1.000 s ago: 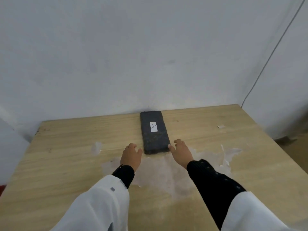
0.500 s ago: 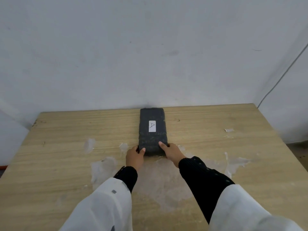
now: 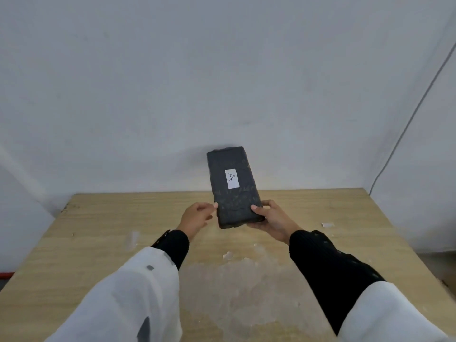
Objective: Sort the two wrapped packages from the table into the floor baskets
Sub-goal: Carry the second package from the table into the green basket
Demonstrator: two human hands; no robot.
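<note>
A flat black wrapped package [image 3: 234,198] with a white label marked "A" is lifted off the wooden table [image 3: 98,230], its far end tilted up toward the wall. My right hand [image 3: 271,218] grips its near right corner, thumb on top and fingers underneath. My left hand [image 3: 196,217] touches its near left edge with the fingertips. No second package and no floor basket are in view.
The tabletop carries pale tape or glue patches [image 3: 246,280] near its middle and small white scraps [image 3: 327,224] on the right. A grey wall [image 3: 222,82] stands right behind the table, with a thin cable [image 3: 404,129] running down its right side. Floor shows at the right [image 3: 439,265].
The package lay flat on the table a second ago. Both hands closed on its near end, then raised it and tilted its far end up.
</note>
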